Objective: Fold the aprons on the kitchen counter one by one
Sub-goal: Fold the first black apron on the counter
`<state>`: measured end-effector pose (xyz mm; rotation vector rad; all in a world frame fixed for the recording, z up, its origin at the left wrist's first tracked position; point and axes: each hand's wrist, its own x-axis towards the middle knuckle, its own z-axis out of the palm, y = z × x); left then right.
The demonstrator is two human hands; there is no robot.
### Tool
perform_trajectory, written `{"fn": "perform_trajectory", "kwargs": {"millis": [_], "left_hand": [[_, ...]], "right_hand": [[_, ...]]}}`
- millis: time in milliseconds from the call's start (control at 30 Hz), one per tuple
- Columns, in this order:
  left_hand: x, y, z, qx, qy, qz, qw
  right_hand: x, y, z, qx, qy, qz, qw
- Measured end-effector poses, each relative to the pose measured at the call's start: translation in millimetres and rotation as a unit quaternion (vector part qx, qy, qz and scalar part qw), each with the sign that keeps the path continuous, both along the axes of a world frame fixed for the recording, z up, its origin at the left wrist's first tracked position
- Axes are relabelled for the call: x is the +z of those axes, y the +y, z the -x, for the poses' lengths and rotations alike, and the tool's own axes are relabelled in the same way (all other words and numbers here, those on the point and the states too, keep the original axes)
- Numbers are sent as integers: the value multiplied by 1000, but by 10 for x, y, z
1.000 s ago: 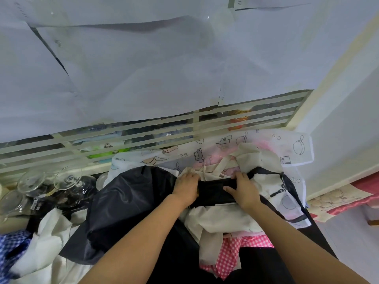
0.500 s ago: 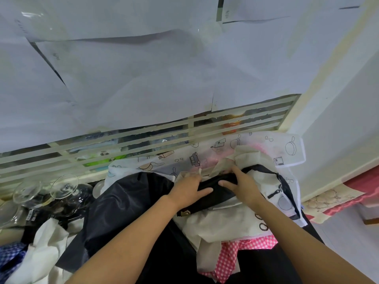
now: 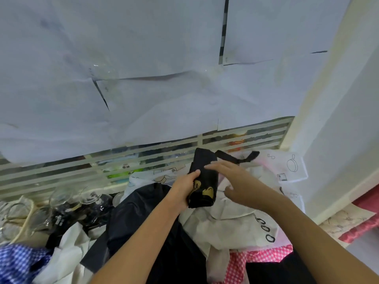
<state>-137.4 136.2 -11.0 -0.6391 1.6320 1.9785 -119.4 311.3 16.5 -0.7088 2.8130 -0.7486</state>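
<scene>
The left hand [image 3: 183, 189] has its grip wrapped round a folded black apron bundle with gold print [image 3: 205, 181], thumb on the front. It holds the bundle upright, lifted off everything that lies below. The right hand [image 3: 238, 179] is just beside it, grip wide, with straight fingers [image 3: 213, 166] laid across the bundle's upper part (whether they press or merely brush it I cannot tell). A black strap [image 3: 235, 157] runs from beside the bundle's top toward the right.

Beneath lie a cream apron with black ring marks [image 3: 235, 224], a pink-and-white checked cloth [image 3: 258, 261] and, under the left forearm, a dark shiny apron [image 3: 139, 218]. A white apron printed with pans [image 3: 287, 167] lies at the back right. Clear stemmed glasses [image 3: 90, 198] stand to the left, near a blue checked cloth [image 3: 18, 261].
</scene>
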Motion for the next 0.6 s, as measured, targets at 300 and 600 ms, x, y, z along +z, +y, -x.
{"fn": "perform_trajectory", "kwargs": {"millis": [300, 600], "left_hand": [[376, 145, -338, 33, -57, -224, 972], [584, 181, -422, 30, -7, -270, 962]], "right_hand": [[11, -186, -308, 98, 290, 136, 942], [208, -151, -458, 56, 271, 196, 941]]}}
